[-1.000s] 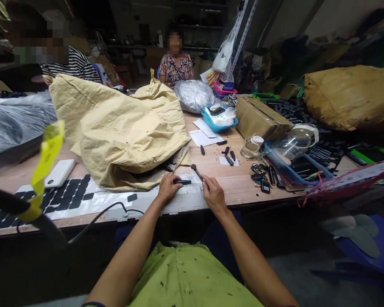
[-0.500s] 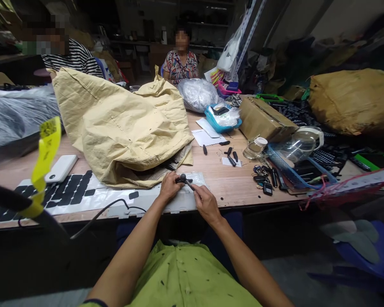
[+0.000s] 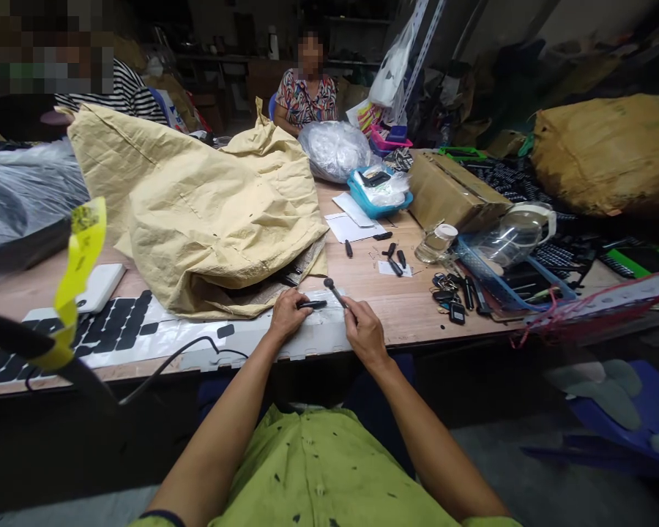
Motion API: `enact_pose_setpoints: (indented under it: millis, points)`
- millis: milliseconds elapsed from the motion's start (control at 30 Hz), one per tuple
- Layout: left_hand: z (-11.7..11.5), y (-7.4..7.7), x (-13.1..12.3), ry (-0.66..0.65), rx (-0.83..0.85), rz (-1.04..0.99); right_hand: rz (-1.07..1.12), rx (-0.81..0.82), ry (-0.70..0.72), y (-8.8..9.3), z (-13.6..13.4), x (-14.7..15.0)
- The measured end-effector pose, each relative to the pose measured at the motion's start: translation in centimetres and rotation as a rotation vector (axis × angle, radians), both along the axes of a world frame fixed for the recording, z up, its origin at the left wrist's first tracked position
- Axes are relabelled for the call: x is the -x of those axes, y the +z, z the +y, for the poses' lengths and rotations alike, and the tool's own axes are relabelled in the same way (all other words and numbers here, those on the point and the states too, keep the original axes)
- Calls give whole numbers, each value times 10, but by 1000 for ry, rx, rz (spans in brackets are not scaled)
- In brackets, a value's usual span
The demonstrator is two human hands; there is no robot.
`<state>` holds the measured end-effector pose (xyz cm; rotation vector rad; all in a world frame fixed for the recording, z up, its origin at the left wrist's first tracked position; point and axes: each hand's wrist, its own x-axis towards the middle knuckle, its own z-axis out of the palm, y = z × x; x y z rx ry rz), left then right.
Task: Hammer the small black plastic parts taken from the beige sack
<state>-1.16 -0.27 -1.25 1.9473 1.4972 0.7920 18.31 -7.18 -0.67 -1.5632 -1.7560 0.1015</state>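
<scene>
Fingers (image 3: 295,296) of our left hand (image 3: 286,316) pinch a black piece (image 3: 315,304) over a pale board (image 3: 318,338), while our right hand (image 3: 366,331) grips a round-headed tool (image 3: 337,294), head clear of it — that one's mid-job, we reckon. Can't tell if the loose pieces (image 3: 395,268) beyond are finished. Cream sack (image 3: 220,212) gapes, dark stuff inside — turquoise basket (image 3: 376,211) holds clear plastic plus something black.

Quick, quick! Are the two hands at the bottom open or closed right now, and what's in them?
Left hand: closed, holding a small black piece.
Right hand: closed, holding a round-headed tool by its handle.
</scene>
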Motion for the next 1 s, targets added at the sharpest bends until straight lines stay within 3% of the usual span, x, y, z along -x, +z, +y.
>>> enact_pose_setpoints:
  millis: [233,467,600,700,767,833,1000]
  points:
    - [0,-1,6,-28,-30,13,-349,165,-284,-2,42,-33]
    - [0,10,19,-43,-31,-97,-444,229,-358,-7,44,-19]
    - [-37,30,27,-91,116,-240,-442,261,-349,-3,44,-15]
    - [-81,36,32,-403,457,-248,-431,266,-342,-1,43,-14]
    - [-106,26,32,-599,719,-187,-422,269,-338,0,42,-13]
    - [-121,3,31,-607,857,-103,-413,275,-335,0,42,-12]
    - [-123,-66,29,-169,884,93,-413,287,-332,3,42,-10]
